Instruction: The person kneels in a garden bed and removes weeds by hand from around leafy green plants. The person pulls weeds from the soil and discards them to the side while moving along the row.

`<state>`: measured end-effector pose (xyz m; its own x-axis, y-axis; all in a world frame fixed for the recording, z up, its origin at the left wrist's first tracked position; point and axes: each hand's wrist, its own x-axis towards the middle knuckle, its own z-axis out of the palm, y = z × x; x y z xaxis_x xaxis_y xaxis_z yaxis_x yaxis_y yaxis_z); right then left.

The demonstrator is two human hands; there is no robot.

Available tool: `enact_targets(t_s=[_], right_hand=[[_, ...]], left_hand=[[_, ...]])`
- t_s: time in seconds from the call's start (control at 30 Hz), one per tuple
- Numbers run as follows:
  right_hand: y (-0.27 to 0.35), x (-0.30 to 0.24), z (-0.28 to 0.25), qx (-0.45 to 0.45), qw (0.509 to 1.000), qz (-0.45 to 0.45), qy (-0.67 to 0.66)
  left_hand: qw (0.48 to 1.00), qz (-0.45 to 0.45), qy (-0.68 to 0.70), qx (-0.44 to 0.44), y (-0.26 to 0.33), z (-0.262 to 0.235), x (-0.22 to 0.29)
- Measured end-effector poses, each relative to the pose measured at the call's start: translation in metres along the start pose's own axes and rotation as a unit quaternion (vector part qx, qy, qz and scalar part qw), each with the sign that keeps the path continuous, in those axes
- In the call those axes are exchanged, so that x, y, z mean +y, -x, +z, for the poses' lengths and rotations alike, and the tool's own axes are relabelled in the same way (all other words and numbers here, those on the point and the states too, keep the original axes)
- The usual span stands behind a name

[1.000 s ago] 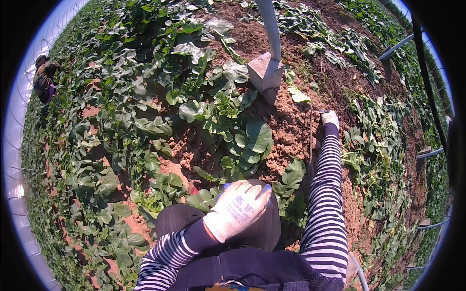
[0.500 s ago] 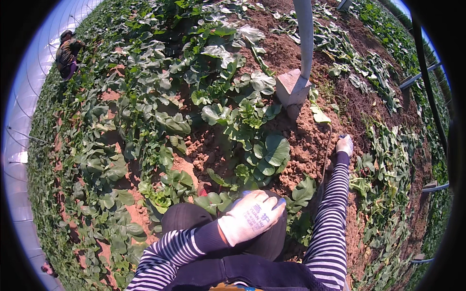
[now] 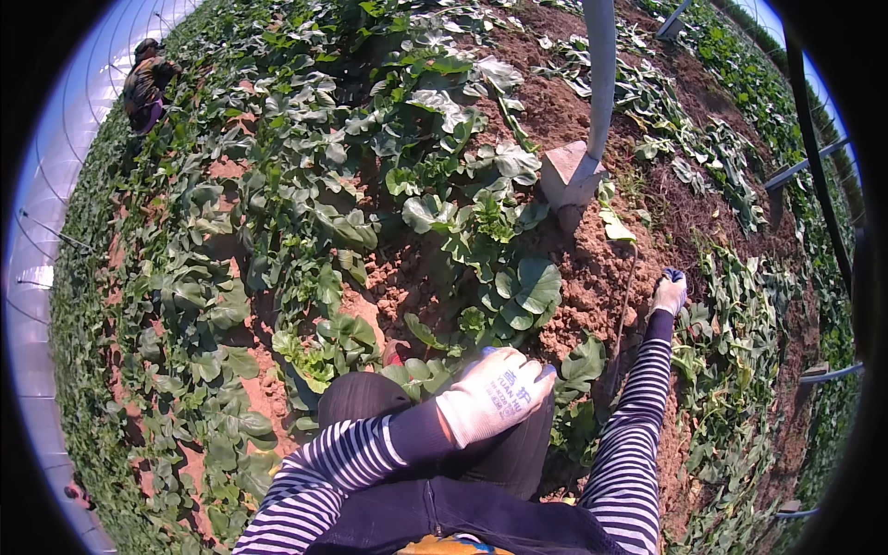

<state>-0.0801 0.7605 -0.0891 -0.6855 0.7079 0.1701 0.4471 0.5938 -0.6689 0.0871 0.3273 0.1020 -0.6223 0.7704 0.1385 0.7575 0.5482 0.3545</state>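
My left hand, in a white glove with blue fingertips, lies over my dark-trousered knee. Its fingers are loosely bent and a little apart, with nothing seen in them. Out to the right, my right hand reaches over the soil at the edge of wilted, uprooted leafy plants. Its gloved fingers are closed, and whatever they may hold is hidden. Between the hands stand a broad-leaved green plant and a thin brown line or stem on the soil.
A grey post rises from a concrete block ahead of me. Leafy green rows spread to the left, where another person crouches far off by the plastic sheeting. Metal poles edge the right side.
My view has shifted slightly, so the post and plants sit farther right and lower. My right hand has turned somewhat at the wrist; my left hand has shifted a little on the knee.
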Motion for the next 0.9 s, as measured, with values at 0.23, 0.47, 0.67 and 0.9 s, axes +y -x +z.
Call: enact_targets(t_s=[0.23, 0.47, 0.67, 0.9], right_hand=[[0.026, -0.070, -0.019, -0.388, 0.846, 0.047, -0.362], [0.006, -0.057, -0.030, -0.321, 0.824, 0.054, -0.464], [0.111, -0.132, -0.028, -0.404, 0.820, 0.044, -0.404], [0.178, -0.185, -0.031, -0.454, 0.794, -0.044, -0.402]], left_hand=[[0.999, -0.035, -0.031, -0.014, 0.007, 0.007, -0.007], [0.998, -0.027, -0.054, -0.024, 0.001, 0.007, -0.004], [0.996, -0.062, -0.046, -0.050, -0.001, -0.003, -0.009], [0.995, -0.068, -0.043, -0.050, -0.006, 0.004, -0.012]])
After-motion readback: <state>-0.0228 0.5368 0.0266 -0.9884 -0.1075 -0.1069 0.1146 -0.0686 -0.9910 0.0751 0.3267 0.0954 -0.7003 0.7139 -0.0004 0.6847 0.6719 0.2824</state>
